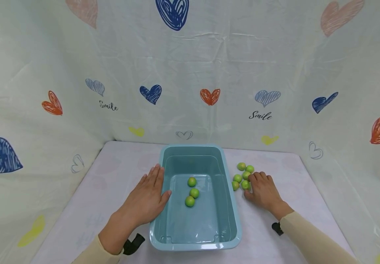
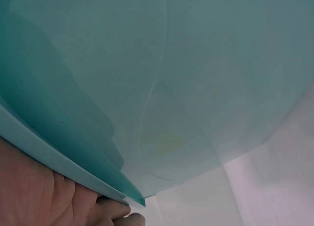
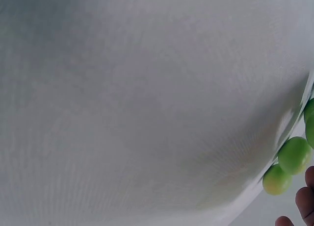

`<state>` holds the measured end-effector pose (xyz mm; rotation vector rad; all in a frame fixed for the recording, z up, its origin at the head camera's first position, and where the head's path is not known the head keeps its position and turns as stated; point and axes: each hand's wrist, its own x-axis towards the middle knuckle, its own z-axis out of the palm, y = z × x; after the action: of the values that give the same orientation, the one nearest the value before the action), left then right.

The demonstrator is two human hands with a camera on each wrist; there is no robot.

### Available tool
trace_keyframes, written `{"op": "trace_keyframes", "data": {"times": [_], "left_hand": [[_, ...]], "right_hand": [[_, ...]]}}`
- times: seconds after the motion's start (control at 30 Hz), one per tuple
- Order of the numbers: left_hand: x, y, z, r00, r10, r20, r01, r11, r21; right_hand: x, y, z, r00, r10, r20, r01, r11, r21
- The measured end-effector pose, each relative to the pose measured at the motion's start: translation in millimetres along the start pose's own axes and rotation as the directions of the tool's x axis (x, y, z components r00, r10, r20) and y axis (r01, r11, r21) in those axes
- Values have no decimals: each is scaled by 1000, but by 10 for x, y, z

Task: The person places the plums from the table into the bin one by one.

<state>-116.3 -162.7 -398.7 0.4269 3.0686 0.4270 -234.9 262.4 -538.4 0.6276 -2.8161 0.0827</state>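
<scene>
A light blue plastic tub point(image 1: 194, 227) stands on the table in the head view, with three small round green fruits point(image 1: 190, 201) on its floor. My left hand point(image 1: 148, 200) lies along the tub's left rim, fingers straight, thumb over the edge. The left wrist view shows its palm point(image 2: 44, 191) against the outside of the tub wall point(image 2: 147, 88). To the right of the tub sits a cluster of several more green fruits point(image 1: 237, 178). My right hand point(image 1: 264, 190) is at that cluster's right side, its fingers bent. In the right wrist view its fingertips point(image 3: 305, 202) are close to the fruits point(image 3: 294, 156).
A white table point(image 1: 117, 161) carries the tub and the loose fruits. Behind it and at both sides hangs a pale sheet point(image 1: 183, 66) printed with hearts and the word Smile. Dark wrist straps show at the left point(image 1: 133, 244) and right sleeves.
</scene>
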Motion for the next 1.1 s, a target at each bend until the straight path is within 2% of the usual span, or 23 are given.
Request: {"op": "trace_keyframes", "data": {"times": [0.27, 0.53, 0.83, 0.97, 1.1], "left_hand": [[5, 2, 3, 1000, -2, -4, 2, 1000, 1], [-1, 1, 3, 1000, -1, -6, 1, 1000, 3], [-1, 2, -7, 1000, 0, -1, 0, 1000, 7], [-2, 2, -10, 1000, 3, -3, -3, 1000, 11], [-3, 4, -10, 1000, -1, -2, 1, 1000, 11]], "right_hand": [[15, 1, -57, 1000, 8, -13, -8, 1000, 2], [65, 31, -151, 989, -44, -139, 45, 999, 6], [205, -22, -492, 975, -74, -208, 78, 997, 11], [310, -61, -701, 956, -127, -263, 129, 992, -7], [426, -120, -907, 920, -194, -340, 198, 980, -24]]}}
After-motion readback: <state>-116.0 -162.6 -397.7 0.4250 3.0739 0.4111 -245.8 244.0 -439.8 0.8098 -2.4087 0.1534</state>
